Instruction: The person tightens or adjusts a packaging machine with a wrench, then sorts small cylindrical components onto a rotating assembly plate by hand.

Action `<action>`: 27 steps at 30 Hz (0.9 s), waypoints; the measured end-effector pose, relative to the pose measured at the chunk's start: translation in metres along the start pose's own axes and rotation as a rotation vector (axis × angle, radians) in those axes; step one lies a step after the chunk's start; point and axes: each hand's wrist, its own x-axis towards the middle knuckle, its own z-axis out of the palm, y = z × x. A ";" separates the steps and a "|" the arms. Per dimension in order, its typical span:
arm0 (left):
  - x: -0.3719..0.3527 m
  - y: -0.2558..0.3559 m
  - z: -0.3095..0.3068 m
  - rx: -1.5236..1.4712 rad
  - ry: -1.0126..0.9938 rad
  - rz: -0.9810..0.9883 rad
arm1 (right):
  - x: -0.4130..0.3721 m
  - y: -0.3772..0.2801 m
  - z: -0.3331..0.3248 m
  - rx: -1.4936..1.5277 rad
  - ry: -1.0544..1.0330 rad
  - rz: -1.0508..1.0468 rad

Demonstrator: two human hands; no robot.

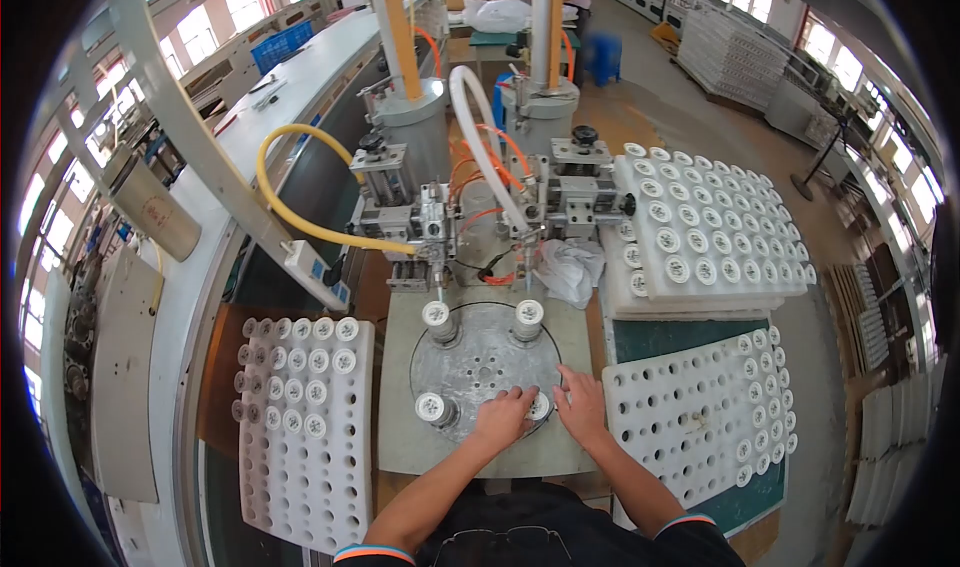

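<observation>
A grey round turntable (pixel 487 352) carries white round plastic parts on raised holders. My left hand (pixel 508 413) is over its front right, palm down, fingers bent against the left side of a white round part (pixel 540 406) and partly covering it. Just right of that part is my right hand (pixel 580 403), its fingers apart and stretched forward over the disc's edge, with nothing visible in them. Three similar parts sit at the front left (pixel 431 407), back left (pixel 437 314) and back right (pixel 529 313) of the turntable. Two vertical nozzles (pixel 440 289) point down near the back pair.
A white foam tray (pixel 352 447) at left holds several white parts in its upper rows. At right, another tray (pixel 640 417) has parts along its far side. Behind it stands a stacked, filled tray (pixel 725 289). Dispensing machinery (pixel 400 222) with hoses and a crumpled white bag (pixel 570 270) stand ahead.
</observation>
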 end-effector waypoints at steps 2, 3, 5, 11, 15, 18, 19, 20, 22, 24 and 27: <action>-0.024 0.002 -0.022 -0.024 0.046 -0.038 | 0.007 -0.009 0.011 -0.050 -0.034 -0.128; -0.040 0.001 -0.036 -0.098 0.107 -0.096 | 0.009 -0.019 0.022 -0.096 -0.065 -0.258; -0.080 -0.019 -0.048 -0.163 0.172 -0.236 | 0.009 -0.029 0.040 -0.089 -0.165 -0.329; -0.176 -0.103 -0.081 -0.213 0.601 -0.736 | -0.004 -0.024 0.065 -0.237 -0.236 -0.412; -0.168 -0.165 -0.097 -0.027 0.604 -0.846 | 0.000 -0.039 0.052 -0.154 -0.276 -0.345; -0.153 -0.192 -0.087 0.069 0.370 -0.878 | 0.003 -0.047 0.039 -0.052 -0.152 -0.296; -0.151 -0.198 -0.079 0.118 0.380 -0.867 | -0.001 -0.043 0.036 -0.082 -0.131 -0.263; -0.151 -0.203 -0.068 0.163 0.384 -0.838 | -0.008 -0.036 0.036 -0.033 -0.074 -0.192; -0.156 -0.216 -0.045 0.354 0.372 -0.737 | -0.028 -0.016 0.020 -0.017 0.008 -0.022; -0.160 -0.221 -0.027 0.417 0.352 -0.730 | -0.049 0.007 -0.002 -0.038 0.101 0.149; -0.161 -0.199 -0.038 0.379 0.422 -0.722 | -0.101 0.073 -0.062 -0.183 0.282 0.370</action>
